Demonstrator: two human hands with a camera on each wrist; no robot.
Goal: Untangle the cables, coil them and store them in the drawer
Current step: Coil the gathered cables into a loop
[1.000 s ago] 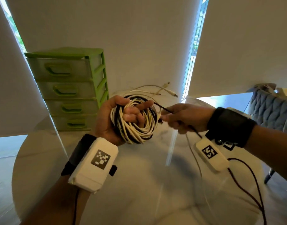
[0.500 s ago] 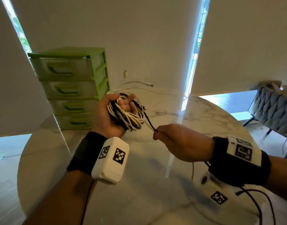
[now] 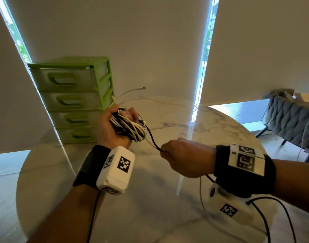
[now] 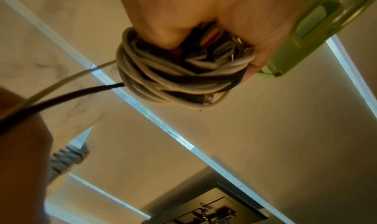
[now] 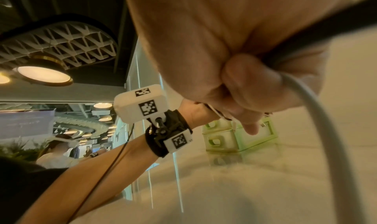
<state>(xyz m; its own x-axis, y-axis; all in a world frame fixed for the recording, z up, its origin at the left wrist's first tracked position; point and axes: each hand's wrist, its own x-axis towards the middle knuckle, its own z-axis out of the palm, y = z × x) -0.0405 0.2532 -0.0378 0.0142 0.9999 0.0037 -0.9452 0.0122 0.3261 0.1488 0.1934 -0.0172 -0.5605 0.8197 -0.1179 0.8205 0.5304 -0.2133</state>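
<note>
My left hand (image 3: 113,128) grips a coil of white and black cables (image 3: 131,127), held up above the marble table in front of the green drawer unit (image 3: 71,100). In the left wrist view the coil (image 4: 175,75) sits wrapped inside my curled fingers, connectors showing at its core. A black strand (image 3: 151,139) and a white strand run from the coil to my right hand (image 3: 183,158), which is closed around both. The right wrist view shows the black cable (image 5: 318,29) and the white cable (image 5: 326,122) leaving my fist. All the drawers are closed.
A loose white cable with a plug end (image 3: 136,89) sticks up behind the coil near the drawer unit. The round marble table (image 3: 150,207) fills the middle. A grey padded chair (image 3: 290,116) stands at the far right. Roller blinds hang behind.
My right hand has pulled down and toward me, drawing the black and white strands out from the coil. The left hand has tightened round the coil and turned it edge-on.
</note>
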